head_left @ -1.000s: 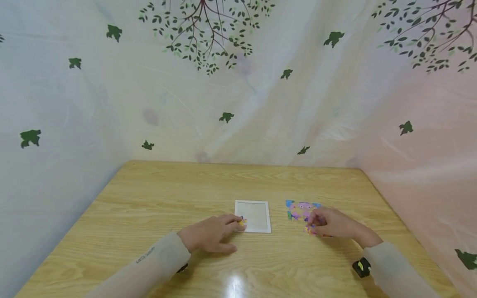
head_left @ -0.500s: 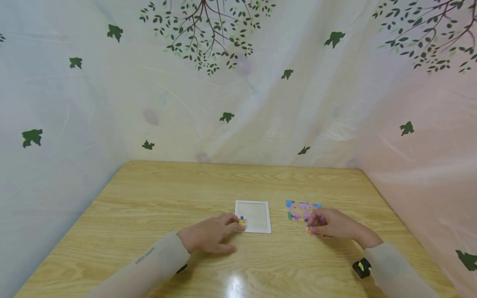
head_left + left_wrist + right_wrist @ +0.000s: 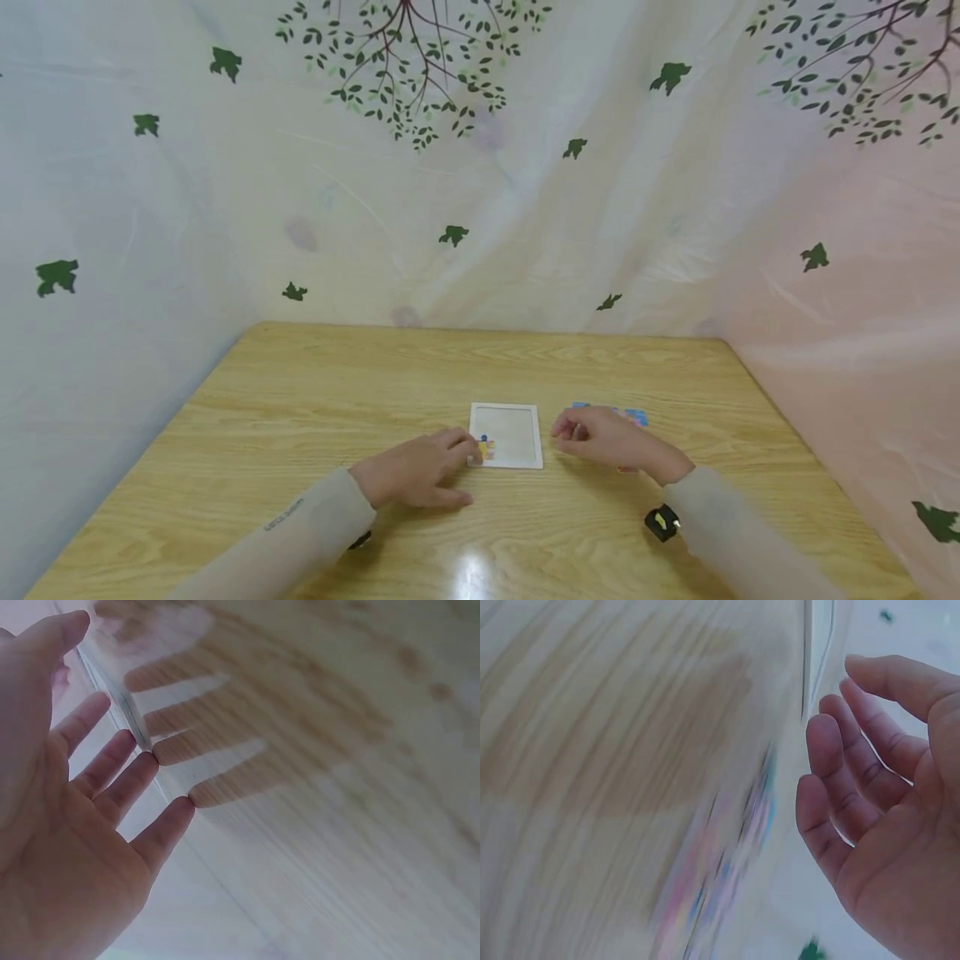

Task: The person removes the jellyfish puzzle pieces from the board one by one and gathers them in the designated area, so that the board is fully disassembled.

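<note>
In the head view a white square frame (image 3: 539, 437) lies on the table with a small yellow jigsaw piece group (image 3: 487, 450) in its lower left corner. My left hand (image 3: 420, 468) rests at that corner, fingertips on the pieces and frame edge; its fingers spread fairly straight in the left wrist view. My right hand (image 3: 603, 437) is just right of the frame, over the table, fingers loosely bent with thumb and forefinger tips close together. I cannot tell whether a piece is between them. Colourful jigsaw pieces (image 3: 636, 417) lie partly hidden beneath and behind this hand.
The wooden table (image 3: 337, 375) reaches back to a pale curtain (image 3: 360, 208) printed with leaves and birds, which also closes both sides. In the right wrist view the jigsaw pieces (image 3: 697, 877) appear as a blurred, colourful strip on the tabletop.
My right hand has moved left from the jigsaw pieces toward the white frame, covering more of the upper pieces. My left hand has stayed at the frame's corner.
</note>
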Demonstrator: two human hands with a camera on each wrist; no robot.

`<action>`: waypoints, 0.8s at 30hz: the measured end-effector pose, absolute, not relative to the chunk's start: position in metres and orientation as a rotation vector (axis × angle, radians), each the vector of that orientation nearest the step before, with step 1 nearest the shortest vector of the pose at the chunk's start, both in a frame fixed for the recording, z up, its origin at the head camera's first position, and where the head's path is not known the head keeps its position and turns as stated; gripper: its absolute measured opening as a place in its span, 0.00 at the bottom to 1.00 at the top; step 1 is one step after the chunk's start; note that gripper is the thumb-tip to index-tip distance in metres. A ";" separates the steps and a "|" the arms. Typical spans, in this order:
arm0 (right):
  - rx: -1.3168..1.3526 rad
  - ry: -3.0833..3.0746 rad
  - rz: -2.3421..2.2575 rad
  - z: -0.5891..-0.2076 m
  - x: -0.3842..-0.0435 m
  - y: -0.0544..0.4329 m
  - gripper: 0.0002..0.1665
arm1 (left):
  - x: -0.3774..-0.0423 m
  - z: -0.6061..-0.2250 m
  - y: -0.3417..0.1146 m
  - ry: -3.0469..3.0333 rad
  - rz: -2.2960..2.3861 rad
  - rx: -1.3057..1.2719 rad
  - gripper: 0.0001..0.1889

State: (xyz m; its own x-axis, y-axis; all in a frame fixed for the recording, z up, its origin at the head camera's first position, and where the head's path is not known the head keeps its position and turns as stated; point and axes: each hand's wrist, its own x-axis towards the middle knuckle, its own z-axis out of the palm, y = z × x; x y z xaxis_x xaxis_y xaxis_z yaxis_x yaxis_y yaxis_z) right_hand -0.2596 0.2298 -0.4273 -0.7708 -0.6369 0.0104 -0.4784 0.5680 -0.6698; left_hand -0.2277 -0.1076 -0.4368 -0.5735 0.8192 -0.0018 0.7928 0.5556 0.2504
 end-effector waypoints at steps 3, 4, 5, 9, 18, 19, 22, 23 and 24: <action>-0.974 2.526 -1.006 -0.430 -0.260 0.199 0.11 | -0.227 -0.437 -0.111 2.663 0.322 1.406 0.25; -0.998 2.518 -1.003 -0.431 -0.260 0.189 0.12 | -0.227 -0.437 -0.112 2.661 0.321 1.417 0.25; -1.032 2.520 -0.982 -0.431 -0.260 0.180 0.14 | -0.227 -0.437 -0.113 2.659 0.322 1.434 0.25; -1.122 2.591 -0.854 -0.432 -0.257 0.151 0.20 | -0.226 -0.436 -0.117 2.642 0.345 1.466 0.25; -0.969 2.688 -0.704 -0.430 -0.253 0.129 0.23 | -0.226 -0.436 -0.122 2.602 0.384 1.454 0.26; -0.962 2.686 -0.715 -0.430 -0.253 0.129 0.22 | -0.225 -0.435 -0.123 2.602 0.383 1.455 0.26; -0.948 2.663 -0.781 -0.431 -0.255 0.128 0.21 | -0.224 -0.435 -0.123 2.595 0.387 1.454 0.26; -0.946 2.651 -0.808 -0.432 -0.256 0.128 0.20 | -0.223 -0.434 -0.123 2.592 0.388 1.447 0.26; -0.954 2.643 -0.834 -0.432 -0.256 0.128 0.19 | -0.223 -0.434 -0.123 2.591 0.388 1.437 0.26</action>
State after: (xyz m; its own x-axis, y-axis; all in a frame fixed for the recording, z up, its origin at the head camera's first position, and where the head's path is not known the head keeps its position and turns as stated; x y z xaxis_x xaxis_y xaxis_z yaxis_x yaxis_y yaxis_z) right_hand -0.2564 0.1277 -0.4323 -0.7685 -0.6398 -0.0055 -0.5207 0.6303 -0.5759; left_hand -0.2228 -0.1229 -0.4342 -0.5284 0.8490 -0.0080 0.8094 0.5066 0.2972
